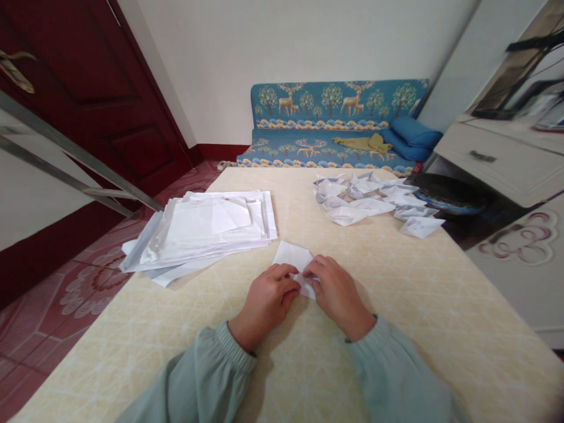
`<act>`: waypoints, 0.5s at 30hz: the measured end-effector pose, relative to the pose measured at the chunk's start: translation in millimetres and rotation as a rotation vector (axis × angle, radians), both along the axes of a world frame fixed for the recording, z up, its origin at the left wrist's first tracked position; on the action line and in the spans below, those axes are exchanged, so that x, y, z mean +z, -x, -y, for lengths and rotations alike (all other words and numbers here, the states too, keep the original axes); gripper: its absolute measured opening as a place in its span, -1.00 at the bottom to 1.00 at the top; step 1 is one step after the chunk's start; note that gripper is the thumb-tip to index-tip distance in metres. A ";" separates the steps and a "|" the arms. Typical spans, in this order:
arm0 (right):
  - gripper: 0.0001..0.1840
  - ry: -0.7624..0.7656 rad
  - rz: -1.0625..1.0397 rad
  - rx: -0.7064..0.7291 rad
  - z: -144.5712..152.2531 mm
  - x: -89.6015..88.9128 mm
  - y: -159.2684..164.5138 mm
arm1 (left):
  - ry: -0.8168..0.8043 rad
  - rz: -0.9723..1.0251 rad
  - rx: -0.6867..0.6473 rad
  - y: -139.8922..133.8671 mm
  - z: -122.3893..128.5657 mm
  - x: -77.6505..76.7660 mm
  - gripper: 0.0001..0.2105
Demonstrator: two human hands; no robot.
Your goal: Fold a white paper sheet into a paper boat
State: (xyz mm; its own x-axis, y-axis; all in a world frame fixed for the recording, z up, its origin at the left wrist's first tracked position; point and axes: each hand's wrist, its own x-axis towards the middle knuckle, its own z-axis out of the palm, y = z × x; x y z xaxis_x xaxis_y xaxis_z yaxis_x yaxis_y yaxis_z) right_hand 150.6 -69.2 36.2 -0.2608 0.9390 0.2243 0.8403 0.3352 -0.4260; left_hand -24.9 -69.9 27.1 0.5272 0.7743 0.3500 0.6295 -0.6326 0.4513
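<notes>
A small piece of folded white paper (292,254) lies on the table in front of me, its far part showing beyond my fingers. My left hand (274,291) has its thumb and fingers closed on the paper's left side. On the right side, my right hand (331,286) pinches the same paper with curled fingers. Both hands rest close together, with the fingertips nearly meeting. My fingers hide part of the folds. At the far right of the table sit several folded white paper shapes (348,210), bunched in a cluster.
A thick stack of white paper sheets (202,226) lies on the left of the patterned tablecloth (304,364). Behind the table stands a blue deer-print sofa (308,126) with a green cloth (361,143). A round black pan-like object (449,191) and a white cabinet (506,164) are at right.
</notes>
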 end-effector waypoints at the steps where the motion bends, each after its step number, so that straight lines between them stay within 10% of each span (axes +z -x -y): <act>1: -0.85 0.008 -0.010 0.004 -0.3 -0.3 -0.6 | 0.005 0.002 0.000 0.2 -0.1 -0.2 -0.86; 15: -0.73 0.017 -0.082 -0.130 -5.8 -9.9 -1.4 | -0.018 -0.132 -0.057 -5.0 3.3 9.9 -0.78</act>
